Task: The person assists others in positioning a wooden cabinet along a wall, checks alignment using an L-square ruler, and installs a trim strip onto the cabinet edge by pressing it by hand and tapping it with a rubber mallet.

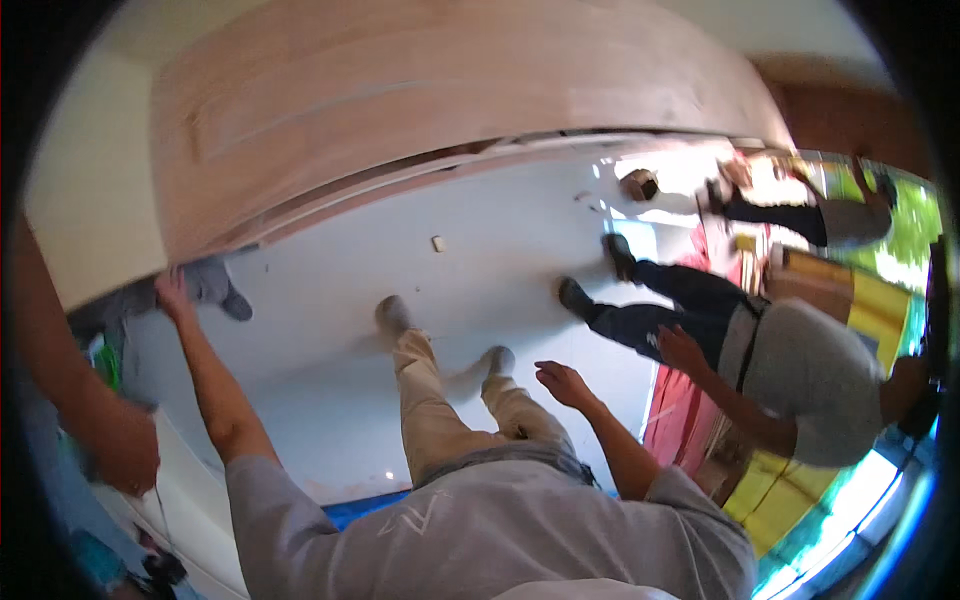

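My left hand (174, 294) is stretched out to the left, at the lower left corner of a large pale wooden panel (430, 85). Its fingers look extended, and blur hides whether they touch the panel's edge. My right hand (565, 385) hangs in front of my right hip over the floor, holding nothing, its fingers loosely apart. My feet stand apart on the pale grey floor (330, 330), facing the panel.
One person (800, 370) stands at my right, another (850, 215) farther right. An arm (105, 420) and legs (205, 283) show at the left. A small pale piece (438, 243) lies on the floor. An open box (640, 185) and yellow stacks (790, 490) are at the right.
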`<state>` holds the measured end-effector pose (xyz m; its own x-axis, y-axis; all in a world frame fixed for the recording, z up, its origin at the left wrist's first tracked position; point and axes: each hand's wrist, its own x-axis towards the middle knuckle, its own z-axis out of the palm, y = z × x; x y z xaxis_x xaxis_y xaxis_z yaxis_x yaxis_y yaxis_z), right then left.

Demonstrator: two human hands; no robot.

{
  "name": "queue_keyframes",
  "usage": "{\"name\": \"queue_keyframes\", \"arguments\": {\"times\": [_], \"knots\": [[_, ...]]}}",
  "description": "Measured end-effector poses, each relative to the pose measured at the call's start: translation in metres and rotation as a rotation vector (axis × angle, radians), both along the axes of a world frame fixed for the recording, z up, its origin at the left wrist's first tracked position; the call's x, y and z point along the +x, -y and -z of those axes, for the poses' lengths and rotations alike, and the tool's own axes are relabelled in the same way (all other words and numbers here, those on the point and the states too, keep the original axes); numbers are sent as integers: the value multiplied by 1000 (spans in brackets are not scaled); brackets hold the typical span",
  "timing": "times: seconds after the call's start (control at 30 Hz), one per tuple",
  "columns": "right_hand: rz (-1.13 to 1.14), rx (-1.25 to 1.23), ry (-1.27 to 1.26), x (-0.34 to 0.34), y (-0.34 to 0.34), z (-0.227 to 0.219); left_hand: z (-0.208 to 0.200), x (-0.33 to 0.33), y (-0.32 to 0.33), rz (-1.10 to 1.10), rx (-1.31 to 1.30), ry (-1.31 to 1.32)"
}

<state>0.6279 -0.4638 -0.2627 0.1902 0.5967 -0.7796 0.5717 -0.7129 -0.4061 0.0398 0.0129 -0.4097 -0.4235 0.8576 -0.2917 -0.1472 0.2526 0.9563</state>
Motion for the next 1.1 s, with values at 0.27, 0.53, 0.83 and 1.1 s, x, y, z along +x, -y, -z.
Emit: {"name": "queue_keyframes", "arguments": {"times": [0.27,0.53,0.83,1.1], "knots": [[178,63,29,41,85,59,50,20,63,403,-340,-653],[507,122,-121,116,103,173,18,443,293,1517,-236,-553],[21,78,-62,244,-25,246,-118,666,86,1229,505,-1305],[-97,121,83,278,-176,459,-76,668,16,1449,685,-1544]]}}
